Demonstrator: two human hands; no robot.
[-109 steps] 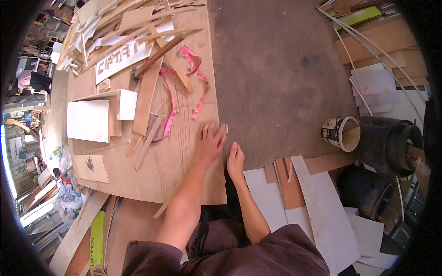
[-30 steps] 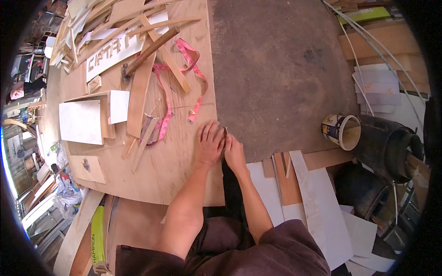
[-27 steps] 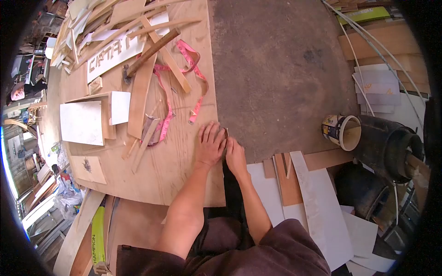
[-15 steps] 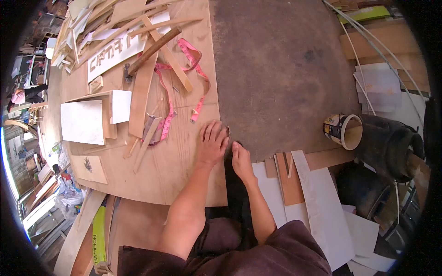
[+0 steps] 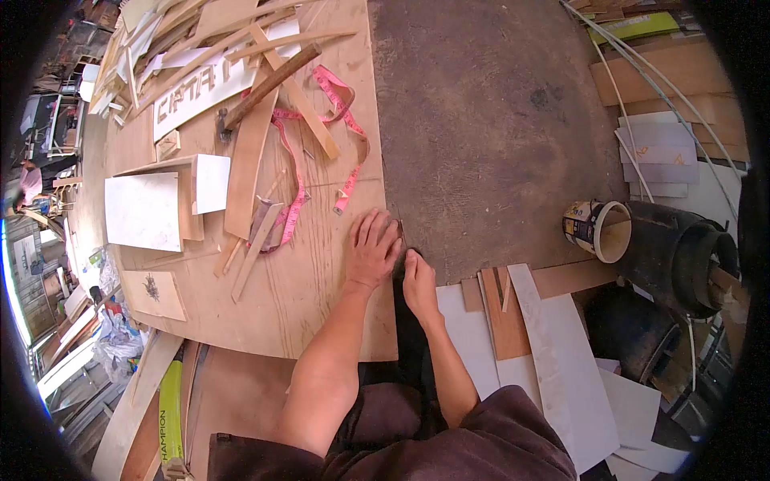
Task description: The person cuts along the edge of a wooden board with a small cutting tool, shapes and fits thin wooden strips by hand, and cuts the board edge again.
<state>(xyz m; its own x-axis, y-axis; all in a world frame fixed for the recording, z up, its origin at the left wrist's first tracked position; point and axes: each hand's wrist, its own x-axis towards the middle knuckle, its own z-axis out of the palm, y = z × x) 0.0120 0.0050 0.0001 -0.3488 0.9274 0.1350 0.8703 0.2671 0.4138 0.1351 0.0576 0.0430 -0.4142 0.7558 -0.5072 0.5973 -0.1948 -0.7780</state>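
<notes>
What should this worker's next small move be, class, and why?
Probably ease the right hand toward the small piece at the edge of the plywood: the left hand lies palm-down beside it, and the right sits curled just apart.

Lighting was diffuse, moderately bright; the plywood surface (image 5: 321,264) was evenly lit, shadows soft. White panel (image 5: 143,212) near its left edge read bright. Well beyond that edge, a light strip (image 5: 11,305) was blown out, violet-fringed. Black tub (image 5: 630,333), off the near right corner, lost detail in shadow. Lens distortion bowed the near edge; frame corners fell to black.
</notes>
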